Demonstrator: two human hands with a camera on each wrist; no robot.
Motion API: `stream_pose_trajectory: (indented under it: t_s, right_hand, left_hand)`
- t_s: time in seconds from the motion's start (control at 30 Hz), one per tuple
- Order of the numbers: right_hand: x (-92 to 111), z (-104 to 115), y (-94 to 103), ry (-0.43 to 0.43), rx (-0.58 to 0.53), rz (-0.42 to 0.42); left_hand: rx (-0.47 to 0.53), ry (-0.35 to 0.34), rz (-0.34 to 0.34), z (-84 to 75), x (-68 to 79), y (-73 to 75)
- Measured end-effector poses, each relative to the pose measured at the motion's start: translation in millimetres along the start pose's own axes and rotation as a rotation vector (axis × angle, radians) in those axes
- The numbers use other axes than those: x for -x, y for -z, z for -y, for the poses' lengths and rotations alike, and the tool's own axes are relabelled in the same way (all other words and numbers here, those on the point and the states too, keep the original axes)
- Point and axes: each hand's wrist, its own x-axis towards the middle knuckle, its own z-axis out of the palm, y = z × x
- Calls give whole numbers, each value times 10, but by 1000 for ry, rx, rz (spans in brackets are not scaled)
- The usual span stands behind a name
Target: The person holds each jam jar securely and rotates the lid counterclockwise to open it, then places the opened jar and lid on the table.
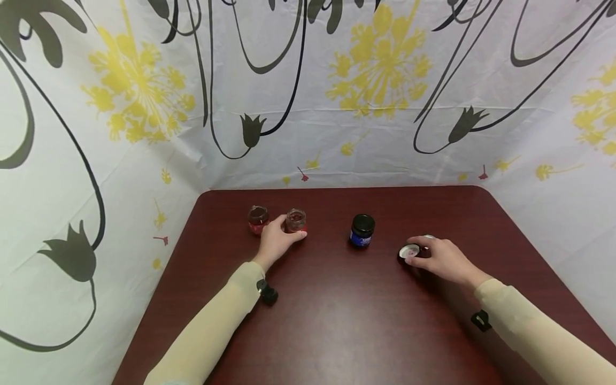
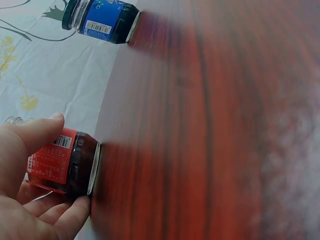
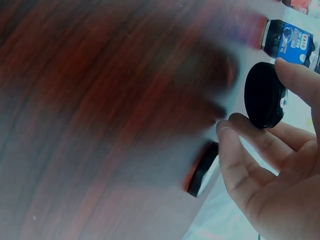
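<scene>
My left hand [image 1: 276,240] grips a small glass jar with a red label [image 1: 295,218] between thumb and fingers. Its top is uncovered and its base is at the tabletop. Just left of that hand is a second red-labelled jar [image 1: 258,218], also without a lid. With thumb and fingertips, my right hand [image 1: 445,259] pinches a black lid [image 3: 262,95], whose white inside faces up in the head view. Another black lid [image 3: 204,170] lies on the table by the fingers, mostly hidden behind them in the head view.
A blue-labelled jar with a dark lid on [image 1: 362,231] stands between the two hands. The dark red wooden table [image 1: 327,321] ends at the back against a white cloth [image 1: 298,107] with printed flowers, which also hangs along both sides.
</scene>
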Motion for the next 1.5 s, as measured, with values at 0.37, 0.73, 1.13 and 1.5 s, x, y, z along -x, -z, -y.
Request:
stream_pose_trajectory:
  t_s: [0.37,0.73,1.13,1.5]
  right_hand:
    - [-16,-30,9,-71,2,-1]
    - [-14,-35,-24,-92,63,-14]
    - [-44,-56,-71,-72,105,-44]
    - [-30,-27,-91,-17,177,-78]
  left_hand:
    - [0,-25,-3,-11,5,-12]
    - [20,-28,-3,4,42,-40]
    - [11,-15,-24,-25,36,-47]
    - [-39,2,-63,-52,21,-62]
